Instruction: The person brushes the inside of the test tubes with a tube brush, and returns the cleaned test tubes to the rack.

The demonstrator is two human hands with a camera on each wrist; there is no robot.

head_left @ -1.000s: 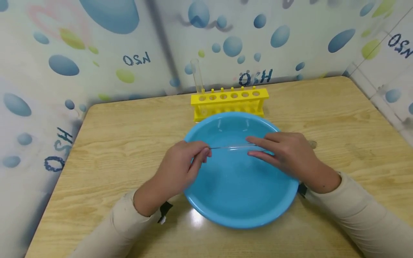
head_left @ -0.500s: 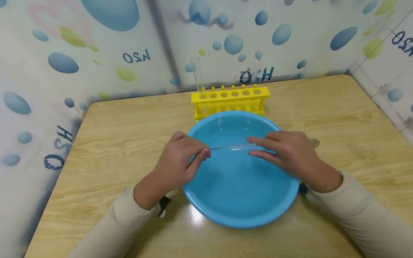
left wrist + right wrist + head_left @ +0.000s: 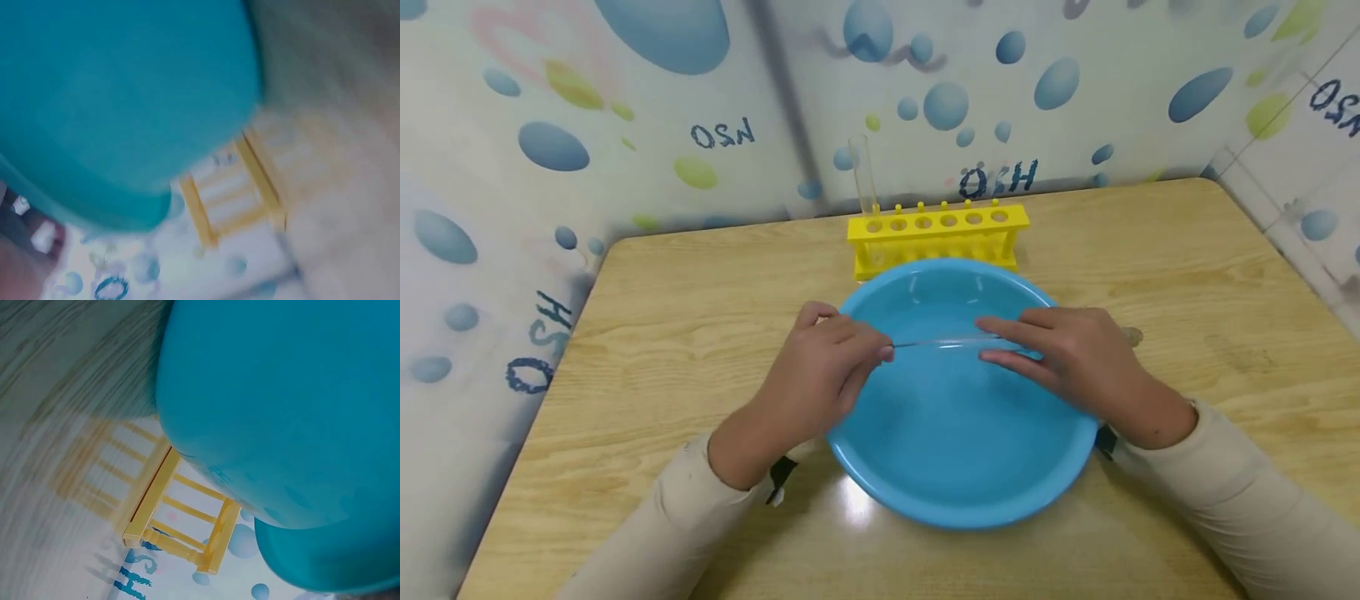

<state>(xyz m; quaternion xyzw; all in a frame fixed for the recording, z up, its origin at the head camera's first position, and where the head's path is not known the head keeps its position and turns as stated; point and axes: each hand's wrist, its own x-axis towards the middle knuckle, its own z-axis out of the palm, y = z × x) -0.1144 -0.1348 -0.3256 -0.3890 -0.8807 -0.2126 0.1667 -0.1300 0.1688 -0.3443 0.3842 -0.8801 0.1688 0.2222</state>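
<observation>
Over the blue basin [image 3: 962, 450], a clear glass tube [image 3: 955, 342] lies nearly level between the two hands. My right hand [image 3: 1067, 358] holds its right end between fingers and thumb. From the tube's left end a thin dark rod or wire [image 3: 906, 344] runs to my left hand [image 3: 812, 375], which pinches it between thumb and fingertips. How far the rod reaches inside the tube is hard to tell. In both wrist views the basin [image 3: 125, 94] [image 3: 281, 406] fills much of the picture; the tube does not show there.
Behind the basin stands a yellow test tube rack [image 3: 936, 223], with one upright clear test tube [image 3: 862, 175] in its leftmost hole. A small round mark or object [image 3: 1132, 336] lies on the wooden table [image 3: 700, 317] right of the basin. A patterned wall rises behind.
My left hand has shifted slightly and its thumb and fingers have turned a little, still pinching the rod. My right hand holds the tube in nearly the same place.
</observation>
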